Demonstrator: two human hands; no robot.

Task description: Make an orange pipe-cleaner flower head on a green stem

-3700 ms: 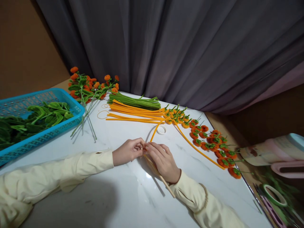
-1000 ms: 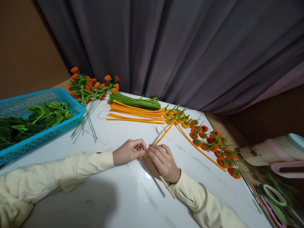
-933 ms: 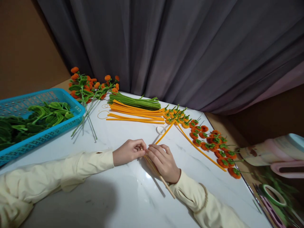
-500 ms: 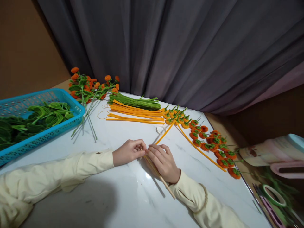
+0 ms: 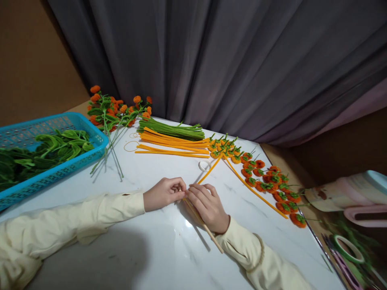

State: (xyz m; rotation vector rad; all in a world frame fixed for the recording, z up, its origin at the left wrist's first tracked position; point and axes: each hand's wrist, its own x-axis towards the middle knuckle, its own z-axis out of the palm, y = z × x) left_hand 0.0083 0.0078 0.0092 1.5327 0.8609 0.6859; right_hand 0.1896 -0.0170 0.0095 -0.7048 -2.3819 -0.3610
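Observation:
My left hand [image 5: 165, 194] is closed in a pinch at the upper end of a thin wooden stick [image 5: 214, 238]; what lies between its fingertips is too small to make out. My right hand [image 5: 208, 207] is closed around that stick, which slants down toward me below the palm. A bent orange pipe cleaner [image 5: 254, 186] forms a peak beyond my hands, one leg running down to my right fingers. How its end meets the stick is hidden. A white tape ring [image 5: 204, 165] lies just past my right fingers.
Orange pipe cleaners [image 5: 172, 152] and green pipe cleaners [image 5: 172, 129] lie at the back. Orange flower heads [image 5: 272, 177] line the right edge. A blue basket [image 5: 60, 161] of green leaves and stemmed flowers [image 5: 113, 106] are at left. A bottle [image 5: 338, 193] and green tape [image 5: 349, 249] are at right.

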